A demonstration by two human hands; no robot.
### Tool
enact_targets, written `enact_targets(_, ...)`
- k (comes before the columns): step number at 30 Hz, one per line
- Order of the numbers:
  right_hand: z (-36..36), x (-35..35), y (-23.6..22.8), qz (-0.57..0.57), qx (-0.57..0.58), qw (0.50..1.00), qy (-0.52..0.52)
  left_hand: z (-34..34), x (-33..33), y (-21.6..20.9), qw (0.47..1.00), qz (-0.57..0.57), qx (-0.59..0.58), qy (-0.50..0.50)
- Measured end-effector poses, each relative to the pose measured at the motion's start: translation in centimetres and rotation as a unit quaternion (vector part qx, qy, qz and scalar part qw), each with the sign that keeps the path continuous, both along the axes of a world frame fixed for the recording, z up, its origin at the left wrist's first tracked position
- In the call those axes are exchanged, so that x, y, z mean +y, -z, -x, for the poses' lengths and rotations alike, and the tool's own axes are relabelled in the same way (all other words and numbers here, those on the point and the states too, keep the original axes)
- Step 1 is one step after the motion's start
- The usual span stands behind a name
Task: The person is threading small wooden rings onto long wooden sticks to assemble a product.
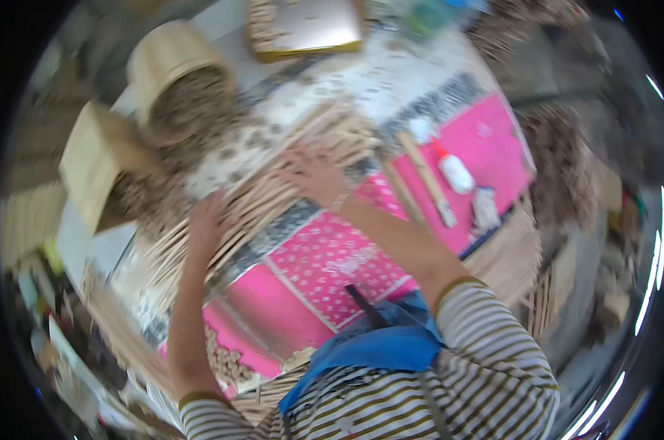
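A long, loose layer of thin pale wooden sticks (273,187) lies slantwise across the table in front of me. My right hand (314,172) rests on top of the sticks near their middle, palm down with the fingers spread. Farther left, my left hand (211,216) lies on the same layer, its fingers apart and stretched over the sticks. Neither hand is closed round a stick. Motion blur softens the fingertips.
Two wooden containers, one round (174,66) and one angular (97,165), lie tipped with small brown pieces spilling out. A white bottle (456,174) with a red nozzle and a wooden strip (427,180) lie on a pink sheet (486,125). A shiny tray (310,51) stands at the back.
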State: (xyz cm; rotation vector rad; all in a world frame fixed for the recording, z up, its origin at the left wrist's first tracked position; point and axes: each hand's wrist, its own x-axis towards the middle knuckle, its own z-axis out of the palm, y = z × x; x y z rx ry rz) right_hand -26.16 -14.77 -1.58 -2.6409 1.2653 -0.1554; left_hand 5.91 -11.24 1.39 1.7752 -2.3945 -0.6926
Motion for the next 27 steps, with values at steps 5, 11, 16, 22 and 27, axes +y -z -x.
enact_targets(5, 0.4, 3.9, 0.3, -0.022, -0.129, 0.988, 0.082, 3.8, 3.3, -1.9, 0.982, 0.017, -0.182, 0.042)
enact_targets(11, 12.3, 16.6, -9.7, 0.062, -0.346, 0.901, 0.256, 2.9, 3.9, -0.6, 0.982, 0.057, -0.178, 0.039)
enact_targets(16, 25.6, 30.7, -7.6, 0.089, -0.352, 0.726, 0.585, 4.2, 5.1, -1.0, 0.965, 0.042, -0.260, -0.008)
enact_targets(22, 40.8, 54.0, 12.4, -0.095, -0.184, 0.443, 0.872, 11.7, 11.5, -1.4, 0.977, 0.147, -0.132, 0.073)
enact_targets(27, 45.2, 56.5, 16.1, -0.159, -0.094, 0.360, 0.914, 19.1, 17.7, -4.3, 0.989, 0.055, -0.091, 0.107)
